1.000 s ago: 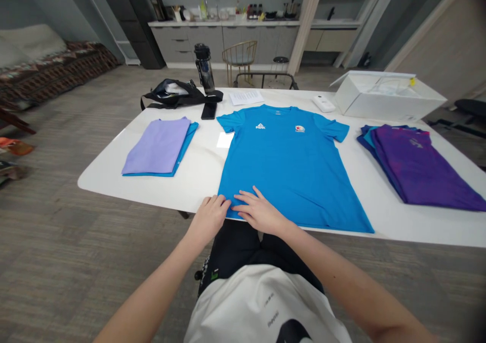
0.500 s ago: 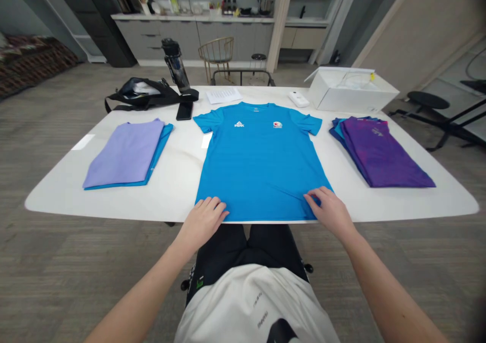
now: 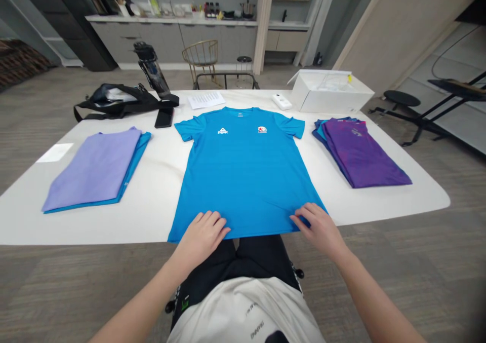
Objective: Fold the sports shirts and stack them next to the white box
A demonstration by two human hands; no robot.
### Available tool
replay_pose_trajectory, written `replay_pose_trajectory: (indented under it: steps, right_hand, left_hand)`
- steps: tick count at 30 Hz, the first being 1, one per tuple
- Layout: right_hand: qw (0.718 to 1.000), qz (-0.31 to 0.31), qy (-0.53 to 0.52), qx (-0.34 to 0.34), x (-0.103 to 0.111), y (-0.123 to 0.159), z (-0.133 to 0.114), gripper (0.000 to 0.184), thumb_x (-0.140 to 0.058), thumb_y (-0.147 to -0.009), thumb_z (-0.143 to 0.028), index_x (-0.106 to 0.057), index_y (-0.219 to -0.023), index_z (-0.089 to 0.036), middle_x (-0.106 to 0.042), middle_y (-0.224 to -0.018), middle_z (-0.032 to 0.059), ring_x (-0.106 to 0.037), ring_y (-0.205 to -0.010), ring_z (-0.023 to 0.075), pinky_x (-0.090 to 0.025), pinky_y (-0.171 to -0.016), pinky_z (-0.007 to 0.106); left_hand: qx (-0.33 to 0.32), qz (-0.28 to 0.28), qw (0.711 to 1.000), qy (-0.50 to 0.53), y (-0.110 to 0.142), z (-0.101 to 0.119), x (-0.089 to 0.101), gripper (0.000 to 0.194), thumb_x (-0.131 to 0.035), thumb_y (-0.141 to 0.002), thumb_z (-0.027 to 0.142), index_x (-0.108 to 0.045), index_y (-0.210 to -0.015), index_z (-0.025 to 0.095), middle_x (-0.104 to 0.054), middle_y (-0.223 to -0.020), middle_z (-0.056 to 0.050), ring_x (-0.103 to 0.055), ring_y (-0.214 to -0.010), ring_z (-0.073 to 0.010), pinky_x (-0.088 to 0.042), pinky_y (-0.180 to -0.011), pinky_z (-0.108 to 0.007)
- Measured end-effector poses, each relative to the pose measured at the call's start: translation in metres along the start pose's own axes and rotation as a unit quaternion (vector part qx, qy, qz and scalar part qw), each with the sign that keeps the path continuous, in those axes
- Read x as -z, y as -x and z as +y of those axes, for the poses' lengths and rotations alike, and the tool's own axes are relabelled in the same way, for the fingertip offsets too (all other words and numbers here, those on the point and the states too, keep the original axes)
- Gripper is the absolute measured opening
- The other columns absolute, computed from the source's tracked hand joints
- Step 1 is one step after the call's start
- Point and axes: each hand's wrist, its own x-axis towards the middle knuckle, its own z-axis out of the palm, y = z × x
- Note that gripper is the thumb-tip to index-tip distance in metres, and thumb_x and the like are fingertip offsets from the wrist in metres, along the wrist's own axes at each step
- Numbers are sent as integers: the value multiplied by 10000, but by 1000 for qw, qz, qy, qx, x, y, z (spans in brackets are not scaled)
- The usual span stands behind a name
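A blue short-sleeved T-shirt (image 3: 243, 170) lies spread front side up, its collar away from me and its hem along the near table edge. My left hand (image 3: 205, 234) rests on the left part of the hem, fingers bent and thumb a little apart; the cloth around it looks smooth. Near the right hem corner, my right hand (image 3: 317, 226) has thumb and fingertips pinched on the shirt, where small creases run toward the fingers. On the left lies a folded lilac garment (image 3: 96, 168) over a blue one (image 3: 132, 165). A folded purple garment (image 3: 364, 153) tops a pile on the right.
The white table (image 3: 155, 201) bears a black bag (image 3: 121, 102), a dark bottle (image 3: 154, 72), a phone (image 3: 164, 118), a printed sheet (image 3: 206, 100), a small white device (image 3: 281, 102) and a white box (image 3: 330, 92). Chairs and a kitchen counter stand beyond.
The view has shifted, so the table sits farther left and lower. My left hand is farther in from the shirt's left hem corner, which now shows. The right hand remains near the creases.
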Motion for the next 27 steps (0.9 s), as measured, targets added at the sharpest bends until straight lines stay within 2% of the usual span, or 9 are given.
replay_pose_trajectory:
  steps: [4, 10, 17, 20, 23, 27]
  right_hand:
    - [996, -69, -22, 57, -3, -10, -20, 263, -462, -1054, -393, -670, -950, -271, -698, -964, 78, -629, -915, 252, -448, -799, 414]
    - [989, -135, -24, 58, 6, -10, -29, 145, -560, -1018, -349, -656, -939, -274, -699, -882, 26, -628, -818, 222, -410, -752, 379]
    - [982, -181, -41, 35, 7, -14, -33, 149, -535, -1035, -298, -624, -931, -238, -693, -941, 24, -626, -862, 217, -395, -766, 348]
    - [980, -193, -33, 29, 7, -13, -35, 181, -494, -1053, -291, -607, -927, -226, -688, -955, 33, -620, -876, 220, -381, -781, 351]
    - [978, -202, -37, 29, 11, -13, -37, 199, -473, -1062, -309, -599, -931, -227, -683, -967, 34, -617, -898, 222, -380, -804, 355]
    - [976, -213, -36, 25, 19, -13, -38, 197, -477, -1058, -318, -610, -944, -227, -684, -988, 37, -624, -938, 233, -383, -822, 364]
  left_hand:
    - [-40, -25, 998, 30, -16, 18, -2, 195, -471, -1059, 357, -617, -1046, 229, -678, -1004, -58, -623, -922, -241, -429, -830, -403]
    - [-59, -50, 995, 66, -17, 23, -3, 136, -480, -1057, 269, -592, -998, 219, -680, -948, -37, -638, -909, -229, -422, -831, -388]
    - [-52, -58, 993, 88, -23, 24, 2, 181, -425, -1076, 275, -577, -1001, 210, -646, -979, -34, -617, -908, -222, -420, -816, -375]
    - [-45, -62, 992, 101, -23, 27, 1, 136, -477, -1061, 301, -573, -1037, 209, -644, -1008, -31, -614, -918, -225, -422, -818, -377]
    - [-40, -66, 992, 100, -24, 30, 0, 107, -516, -1047, 302, -576, -1047, 213, -654, -1019, -31, -619, -935, -228, -419, -831, -375]
    - [-39, -80, 992, 94, -27, 29, 2, 162, -466, -1065, 286, -586, -993, 204, -654, -980, -38, -616, -905, -227, -417, -813, -378]
